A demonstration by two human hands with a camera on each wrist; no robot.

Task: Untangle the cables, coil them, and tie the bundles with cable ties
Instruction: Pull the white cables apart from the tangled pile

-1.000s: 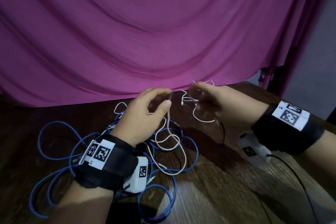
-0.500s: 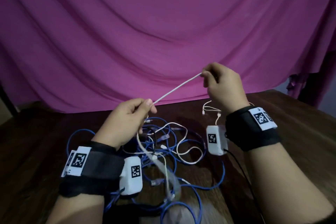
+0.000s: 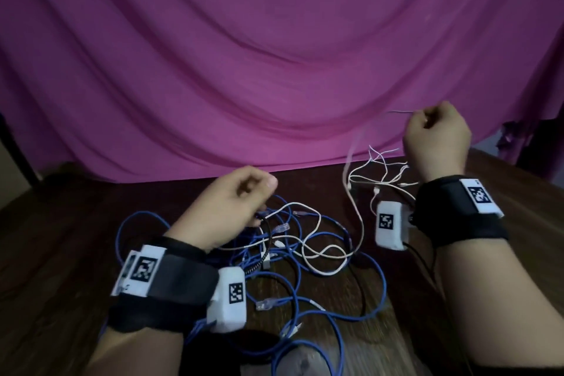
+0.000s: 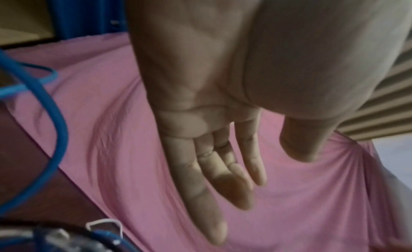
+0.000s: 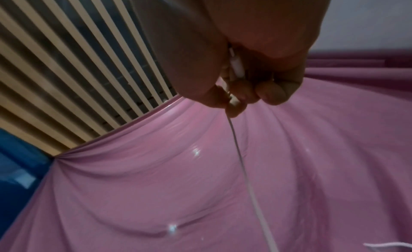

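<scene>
White cable (image 3: pixel 356 210) now runs from the raised right hand (image 3: pixel 437 140), which pinches its end, down to the tabletop (image 3: pixel 503 192). The left hand (image 3: pixel 232 207), fingers relaxed and holding nothing, has let it go and dropped over the blue cables (image 3: pixel 305 293). One cable is judged nearly freed; coiling comes next. No containers are visible, and the loose white cable ties (image 3: pixel 384 168) lie under the right hand.

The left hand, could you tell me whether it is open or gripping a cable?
Open: the left hand shows straight fingers holding nothing.
</scene>
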